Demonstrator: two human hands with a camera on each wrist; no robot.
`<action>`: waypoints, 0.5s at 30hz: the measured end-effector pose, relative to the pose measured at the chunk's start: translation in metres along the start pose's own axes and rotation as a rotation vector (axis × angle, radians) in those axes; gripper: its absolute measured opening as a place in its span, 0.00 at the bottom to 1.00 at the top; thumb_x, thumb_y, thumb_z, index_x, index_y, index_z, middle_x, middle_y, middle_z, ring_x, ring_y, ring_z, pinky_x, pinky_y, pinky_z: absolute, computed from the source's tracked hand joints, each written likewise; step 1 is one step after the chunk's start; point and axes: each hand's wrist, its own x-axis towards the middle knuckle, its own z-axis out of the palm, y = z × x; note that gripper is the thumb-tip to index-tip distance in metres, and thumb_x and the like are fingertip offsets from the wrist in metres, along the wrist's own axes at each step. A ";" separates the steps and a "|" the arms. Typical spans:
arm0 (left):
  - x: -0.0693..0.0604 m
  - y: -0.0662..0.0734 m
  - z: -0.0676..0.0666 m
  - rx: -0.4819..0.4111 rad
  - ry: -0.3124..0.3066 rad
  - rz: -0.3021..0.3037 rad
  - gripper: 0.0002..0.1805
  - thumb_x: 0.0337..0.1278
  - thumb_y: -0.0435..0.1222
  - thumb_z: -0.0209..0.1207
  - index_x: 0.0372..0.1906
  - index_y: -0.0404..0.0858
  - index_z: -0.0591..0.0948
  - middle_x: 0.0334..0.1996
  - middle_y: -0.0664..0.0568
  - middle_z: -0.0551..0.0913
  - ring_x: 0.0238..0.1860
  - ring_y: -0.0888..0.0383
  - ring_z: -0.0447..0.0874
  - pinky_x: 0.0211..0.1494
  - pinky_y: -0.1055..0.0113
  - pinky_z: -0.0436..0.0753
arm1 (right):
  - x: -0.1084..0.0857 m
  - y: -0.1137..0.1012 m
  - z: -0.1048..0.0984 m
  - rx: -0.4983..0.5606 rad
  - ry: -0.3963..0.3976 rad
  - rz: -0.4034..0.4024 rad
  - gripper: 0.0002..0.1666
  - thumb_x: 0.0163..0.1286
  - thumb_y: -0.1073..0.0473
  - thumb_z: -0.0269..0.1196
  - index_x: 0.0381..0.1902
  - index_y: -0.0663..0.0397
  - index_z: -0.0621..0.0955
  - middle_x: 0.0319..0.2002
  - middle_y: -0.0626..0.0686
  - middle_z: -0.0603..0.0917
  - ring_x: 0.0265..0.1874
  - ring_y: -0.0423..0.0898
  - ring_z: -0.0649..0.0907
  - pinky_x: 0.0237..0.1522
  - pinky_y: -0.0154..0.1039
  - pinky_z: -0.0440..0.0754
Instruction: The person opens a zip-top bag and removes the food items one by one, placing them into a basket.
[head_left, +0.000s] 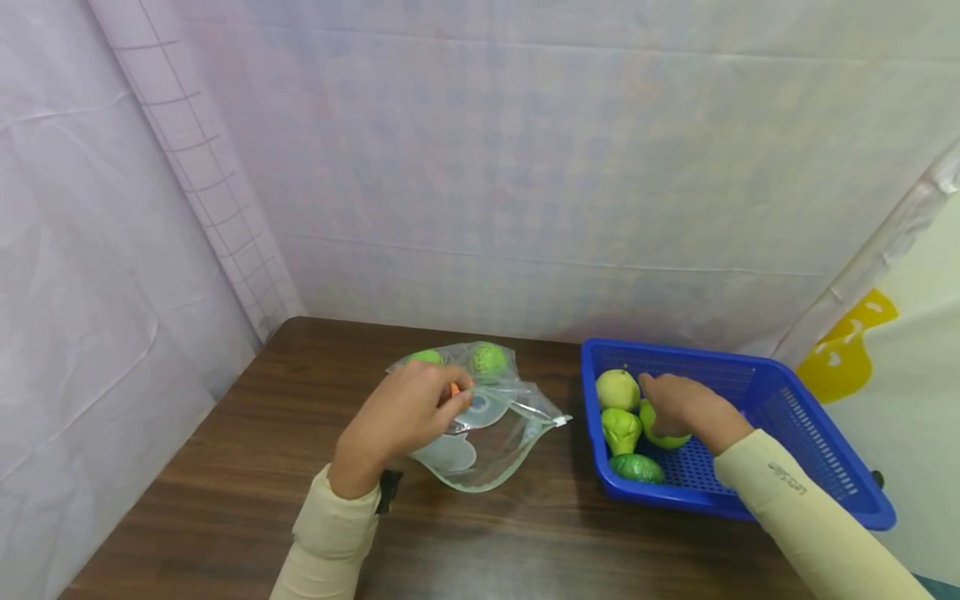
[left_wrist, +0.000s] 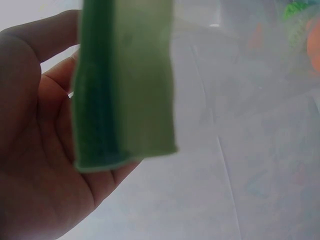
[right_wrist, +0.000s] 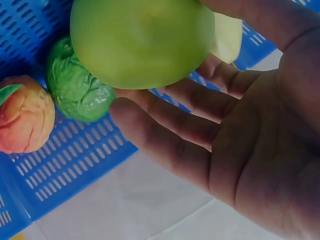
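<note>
My left hand (head_left: 405, 414) pinches the edge of a clear zip bag (head_left: 498, 462) lying on the table. Through the plastic show green balls (head_left: 489, 359), and an orange thing (left_wrist: 314, 47) appears in the left wrist view. A green zip strip (left_wrist: 125, 80) hangs close before the palm there. Inside the blue basket (head_left: 697, 354), my right hand (head_left: 693, 408) grips a round green fruit (right_wrist: 142, 42), thumb on one side and fingers curled beneath. Around it lie a pale round fruit (head_left: 617, 390), a light green vegetable (head_left: 621, 430) and a dark green, leafy-textured vegetable (head_left: 636, 468).
The brown wooden table (head_left: 247, 442) meets a pale cloth wall (head_left: 525, 208) at the back. A peach-coloured fruit (right_wrist: 25, 115) sits in the basket in the right wrist view. To the right hangs a yellow shape (head_left: 847, 354).
</note>
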 end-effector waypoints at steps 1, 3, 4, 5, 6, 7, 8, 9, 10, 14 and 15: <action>0.000 0.000 0.000 0.002 0.001 0.001 0.06 0.65 0.37 0.62 0.40 0.43 0.88 0.22 0.63 0.78 0.22 0.67 0.68 0.27 0.72 0.69 | 0.000 0.000 0.001 -0.003 -0.002 -0.003 0.49 0.55 0.66 0.69 0.71 0.76 0.62 0.56 0.74 0.78 0.43 0.56 0.80 0.44 0.53 0.80; 0.000 0.000 0.000 0.007 0.001 0.001 0.06 0.65 0.37 0.62 0.40 0.44 0.88 0.22 0.64 0.78 0.22 0.67 0.68 0.27 0.72 0.69 | 0.001 0.000 0.002 -0.007 -0.003 -0.010 0.48 0.54 0.66 0.70 0.70 0.75 0.63 0.55 0.74 0.78 0.41 0.56 0.80 0.43 0.52 0.79; 0.001 0.001 0.000 0.007 0.002 0.003 0.06 0.65 0.37 0.62 0.40 0.44 0.88 0.23 0.64 0.79 0.22 0.67 0.68 0.27 0.72 0.70 | 0.002 0.001 0.003 -0.011 -0.004 -0.013 0.48 0.54 0.66 0.70 0.70 0.75 0.64 0.55 0.74 0.79 0.40 0.55 0.79 0.43 0.52 0.79; 0.001 0.001 0.000 0.009 0.004 0.005 0.06 0.65 0.37 0.62 0.40 0.44 0.88 0.23 0.64 0.79 0.22 0.67 0.68 0.27 0.72 0.70 | 0.002 0.001 0.004 -0.015 -0.003 -0.013 0.47 0.53 0.66 0.70 0.69 0.75 0.65 0.54 0.73 0.79 0.40 0.55 0.79 0.42 0.51 0.79; 0.001 0.001 0.000 0.010 0.006 0.008 0.06 0.65 0.37 0.62 0.40 0.44 0.88 0.23 0.63 0.80 0.22 0.67 0.69 0.28 0.72 0.70 | 0.002 0.001 0.004 -0.020 0.000 -0.016 0.46 0.53 0.66 0.71 0.68 0.74 0.66 0.53 0.73 0.80 0.40 0.55 0.79 0.42 0.51 0.79; 0.001 0.001 0.000 0.011 0.007 0.011 0.06 0.65 0.37 0.62 0.40 0.44 0.88 0.24 0.63 0.80 0.23 0.67 0.69 0.28 0.72 0.71 | 0.003 0.001 0.004 -0.026 0.003 -0.019 0.45 0.53 0.66 0.71 0.67 0.74 0.66 0.51 0.72 0.80 0.39 0.55 0.79 0.42 0.51 0.79; 0.002 0.001 0.000 0.011 0.007 0.012 0.06 0.65 0.37 0.62 0.40 0.43 0.88 0.25 0.63 0.81 0.23 0.67 0.69 0.28 0.72 0.71 | 0.003 0.002 0.005 -0.028 0.004 -0.022 0.44 0.52 0.65 0.71 0.66 0.73 0.67 0.50 0.71 0.81 0.38 0.54 0.79 0.41 0.51 0.79; 0.002 0.001 0.000 0.011 0.008 0.013 0.06 0.65 0.37 0.62 0.40 0.43 0.88 0.25 0.63 0.81 0.23 0.67 0.70 0.28 0.72 0.71 | 0.004 0.002 0.005 -0.029 0.006 -0.024 0.44 0.52 0.65 0.71 0.65 0.73 0.68 0.49 0.71 0.81 0.38 0.54 0.79 0.41 0.51 0.79; 0.002 0.001 0.000 0.010 0.007 0.013 0.06 0.65 0.37 0.62 0.40 0.43 0.88 0.25 0.62 0.82 0.23 0.67 0.70 0.28 0.72 0.71 | 0.004 0.003 0.005 -0.028 0.008 -0.026 0.43 0.52 0.65 0.72 0.65 0.73 0.68 0.49 0.71 0.81 0.39 0.55 0.79 0.41 0.52 0.79; 0.001 0.000 0.001 0.010 0.002 0.010 0.06 0.65 0.37 0.62 0.40 0.43 0.88 0.26 0.62 0.82 0.22 0.68 0.70 0.28 0.72 0.72 | 0.004 0.003 0.005 -0.023 0.021 -0.034 0.45 0.54 0.62 0.73 0.66 0.73 0.67 0.52 0.72 0.80 0.46 0.60 0.82 0.47 0.56 0.81; 0.001 0.001 0.001 0.009 -0.001 0.008 0.06 0.65 0.37 0.62 0.40 0.42 0.88 0.26 0.62 0.82 0.22 0.68 0.70 0.28 0.72 0.72 | 0.003 0.003 0.005 -0.022 0.026 -0.035 0.45 0.55 0.62 0.73 0.66 0.74 0.67 0.53 0.73 0.79 0.48 0.62 0.82 0.48 0.58 0.81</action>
